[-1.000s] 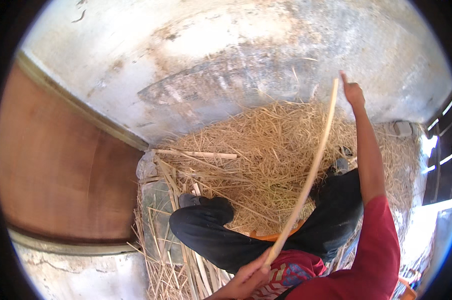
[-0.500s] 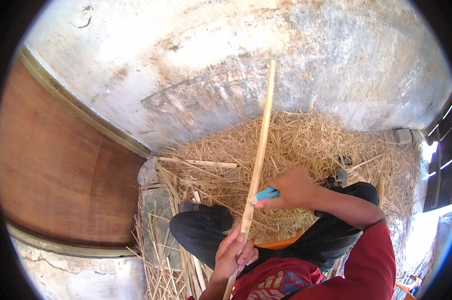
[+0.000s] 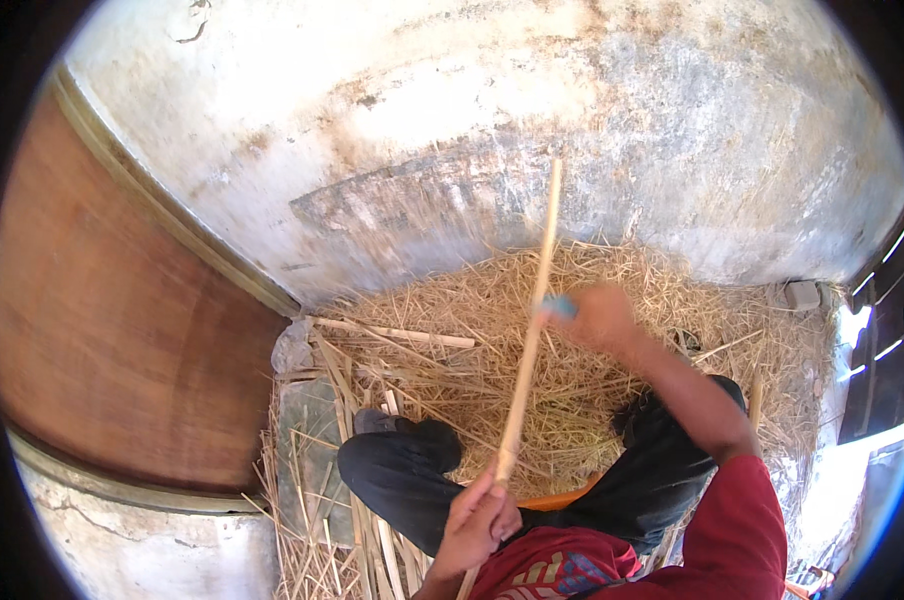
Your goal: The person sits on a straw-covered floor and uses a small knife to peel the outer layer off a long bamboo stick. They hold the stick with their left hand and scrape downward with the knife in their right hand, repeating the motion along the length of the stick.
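- So closest to me is my red shirt (image 3: 707,535), printed front bunched up in my lap.
- My left hand (image 3: 480,520) is right by it, fingers wrapped around a long pale strip (image 3: 525,400) near its bottom end; a bit pokes out below my fist.
- Black trousers (image 3: 397,480) next, knees spread wide, with an orange edge (image 3: 562,497) showing between my thighs.
- Loose strips (image 3: 387,560) are lying beside my left leg, next to a grey slab (image 3: 307,425) littered with thin bits.
- Further out, my right hand (image 3: 604,318) is curled around a small blue tool (image 3: 560,307), up against the strip's upper half or just in front, too blurry to tell which.
- Past that there's a big heap of straw-coloured shavings (image 3: 492,300), with a grey block (image 3: 801,294) off to the right.
- The strip's top end sticks up in front of the stained wall (image 3: 672,130) at the back.
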Demonstrator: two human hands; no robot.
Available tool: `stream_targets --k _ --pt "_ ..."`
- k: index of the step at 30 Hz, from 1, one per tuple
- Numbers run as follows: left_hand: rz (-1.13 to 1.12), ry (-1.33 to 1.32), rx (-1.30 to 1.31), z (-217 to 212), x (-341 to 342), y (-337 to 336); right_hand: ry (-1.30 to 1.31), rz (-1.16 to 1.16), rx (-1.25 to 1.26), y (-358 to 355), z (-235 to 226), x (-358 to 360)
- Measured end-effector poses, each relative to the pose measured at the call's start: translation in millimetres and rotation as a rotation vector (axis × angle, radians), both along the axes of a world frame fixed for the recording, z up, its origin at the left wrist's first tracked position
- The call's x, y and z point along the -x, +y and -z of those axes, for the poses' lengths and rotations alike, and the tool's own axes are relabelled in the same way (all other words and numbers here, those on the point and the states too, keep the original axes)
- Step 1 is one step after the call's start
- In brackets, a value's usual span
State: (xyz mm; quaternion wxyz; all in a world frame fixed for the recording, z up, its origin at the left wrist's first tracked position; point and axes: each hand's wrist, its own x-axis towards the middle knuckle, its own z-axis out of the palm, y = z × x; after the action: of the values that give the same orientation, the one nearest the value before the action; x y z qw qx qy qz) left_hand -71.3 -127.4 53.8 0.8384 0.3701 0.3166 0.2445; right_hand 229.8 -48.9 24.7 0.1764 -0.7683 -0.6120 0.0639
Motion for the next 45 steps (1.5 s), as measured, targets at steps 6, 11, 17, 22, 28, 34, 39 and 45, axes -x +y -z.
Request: stream_targets --k 6,11,17,22,28,34,39,45 --pt "-0.004 0.087 -0.135 4.0 5.6 5.6 -0.055 -0.358 -0.121 -23.3 5.8 46.8" --pt "0.014 0.158 -0.212 2.8 2.7 6.2 -0.023 -0.166 -0.336 10.7 34.1 8.1" --pt "0.140 0.083 -0.147 2.6 13.4 -9.5 -0.198 0.098 -0.166 38.5 24.6 -73.7" --pt "0.252 0.193 -0.143 -5.7 37.4 -30.4 -0.039 0.422 -0.026 52.9 25.3 -150.3" --pt "0.347 0.194 0.136 -35.8 55.9 -34.9 0.164 0.756 -0.051 -7.5 39.7 -236.3" --pt "0.047 -0.104 0.068 -1.4 32.8 -5.7 0.207 0.052 -0.050 -22.8 -23.0 -7.3" --pt "0.094 -0.066 -0.049 -14.7 12.6 12.3 -0.038 -0.393 -0.155 -50.7 -18.6 57.0" --pt "0.072 -0.002 -0.072 -14.7 9.5 12.8 -0.087 -0.185 -0.294 -16.0 8.0 35.8"
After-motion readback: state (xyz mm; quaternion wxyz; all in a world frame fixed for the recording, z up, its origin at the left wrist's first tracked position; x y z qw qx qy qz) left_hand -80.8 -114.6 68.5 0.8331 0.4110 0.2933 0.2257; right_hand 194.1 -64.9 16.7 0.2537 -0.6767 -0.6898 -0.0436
